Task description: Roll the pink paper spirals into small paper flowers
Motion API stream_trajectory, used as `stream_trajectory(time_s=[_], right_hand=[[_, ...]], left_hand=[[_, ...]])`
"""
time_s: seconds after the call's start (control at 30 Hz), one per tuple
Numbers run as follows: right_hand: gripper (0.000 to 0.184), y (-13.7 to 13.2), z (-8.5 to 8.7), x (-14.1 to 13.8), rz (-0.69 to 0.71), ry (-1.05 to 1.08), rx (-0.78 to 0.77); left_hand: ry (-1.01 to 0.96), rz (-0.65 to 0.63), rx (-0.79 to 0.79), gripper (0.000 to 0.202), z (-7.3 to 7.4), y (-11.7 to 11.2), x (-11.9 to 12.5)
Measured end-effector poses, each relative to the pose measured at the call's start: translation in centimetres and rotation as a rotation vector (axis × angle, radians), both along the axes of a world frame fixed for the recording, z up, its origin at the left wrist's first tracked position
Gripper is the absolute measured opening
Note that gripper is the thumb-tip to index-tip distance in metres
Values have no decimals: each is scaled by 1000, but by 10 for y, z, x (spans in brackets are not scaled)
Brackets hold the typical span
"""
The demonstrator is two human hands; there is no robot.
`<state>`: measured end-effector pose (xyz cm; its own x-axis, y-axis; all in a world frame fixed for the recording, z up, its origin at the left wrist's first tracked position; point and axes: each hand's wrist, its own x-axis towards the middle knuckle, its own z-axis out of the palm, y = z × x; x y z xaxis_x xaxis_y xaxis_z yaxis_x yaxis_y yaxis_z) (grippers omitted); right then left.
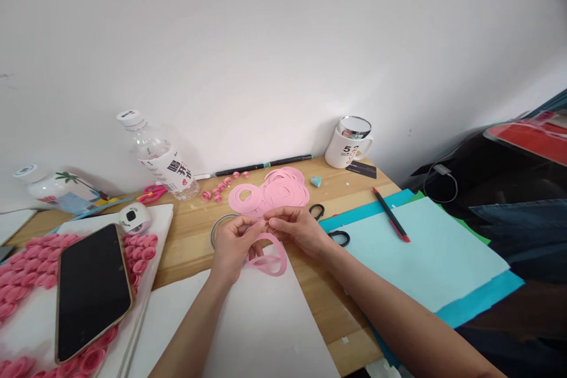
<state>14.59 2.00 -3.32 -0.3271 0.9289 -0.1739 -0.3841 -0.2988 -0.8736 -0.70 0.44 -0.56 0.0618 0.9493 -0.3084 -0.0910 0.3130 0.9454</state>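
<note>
Strip of pink paper (282, 260) loops below our left hand (234, 248) and right hand (302, 228), over a white sheet (270, 319). Their fingertips meet, both seemingly pinching one end of it. We judge this a curling step; the next move calls for a light, steady pinch while turning.

Your left hand (234, 243) and right hand (302, 230) pinch a curling pink strip (282, 260) over white paper (266, 325), with pink discs (286, 194) just beyond.
</note>
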Motion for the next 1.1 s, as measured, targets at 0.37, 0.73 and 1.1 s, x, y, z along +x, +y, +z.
stream_trajectory(time_s=[0.37,0.73,1.1], right_hand=[[30,2,-2,2,-34,-7,-23],[35,1,-2,1,-55,-56,10],[36,0,-1,0,-104,-66,20]], left_hand=[[14,39,-55,29,1,-1,2],[-21,50,-70,32,-1,0,2],[-4,35,-65,31,-1,-1,3]])
